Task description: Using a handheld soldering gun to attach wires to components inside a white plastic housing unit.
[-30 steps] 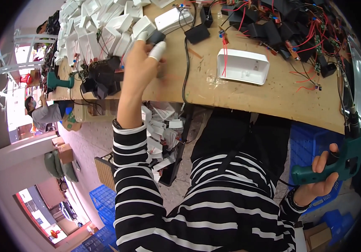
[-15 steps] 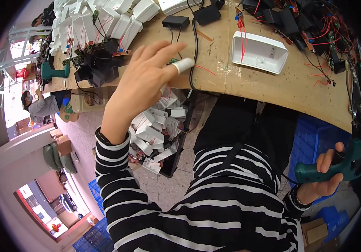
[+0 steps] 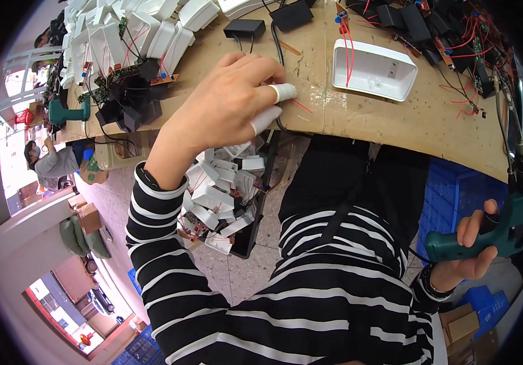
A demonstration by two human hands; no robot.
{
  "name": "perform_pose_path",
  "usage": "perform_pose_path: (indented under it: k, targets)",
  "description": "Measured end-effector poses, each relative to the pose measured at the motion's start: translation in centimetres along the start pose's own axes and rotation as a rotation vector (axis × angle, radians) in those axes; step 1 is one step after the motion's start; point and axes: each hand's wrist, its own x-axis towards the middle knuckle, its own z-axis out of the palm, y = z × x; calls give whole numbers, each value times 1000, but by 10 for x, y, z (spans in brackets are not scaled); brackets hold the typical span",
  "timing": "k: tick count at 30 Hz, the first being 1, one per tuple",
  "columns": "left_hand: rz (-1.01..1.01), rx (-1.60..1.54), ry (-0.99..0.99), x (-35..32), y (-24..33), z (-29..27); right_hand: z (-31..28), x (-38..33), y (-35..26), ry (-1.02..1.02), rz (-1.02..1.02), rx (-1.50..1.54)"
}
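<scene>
the left hand (image 3: 228,100) has curled its fingers since the earlier frame; near right, the right hand (image 3: 463,266) grips a green tool (image 3: 507,243); farther left, i cannot tell whether the left hand holds the red wire (image 3: 302,107); the white case (image 3: 375,72) lies just right, long axis left-right.

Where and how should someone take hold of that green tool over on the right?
Probably grip the green tool by its long, rounded handle, coming from the wearer's side, as the right hand does. The handle juts left, giving fingers room to wrap it, while the black end points away.
</scene>
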Motion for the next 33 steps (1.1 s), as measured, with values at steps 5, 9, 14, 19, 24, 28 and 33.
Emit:
perform_pose_path:
  k: [5,9,14,19,24,28,33]
  targets:
    - [-36,-73,27,1,-3,2,0,2,2,-4,7,3]
    - [-112,-108,-38,1,-2,3,3,4,5,14,15,-13]
    - [-66,-53,82,-20,-11,-18,1,4,2,-23,26,-7]
    - [-103,35,-86,-25,7,-20,1,3,5,-2,24,-4]
    - [-17,-33,13,-10,1,-1,5,4,6,-18,14,-8]
    - [79,6,36,-2,-10,11,3,2,3,-26,12,-10]
    - [135,-161,323,4,-13,19,3,-2,1,3,35,-17]
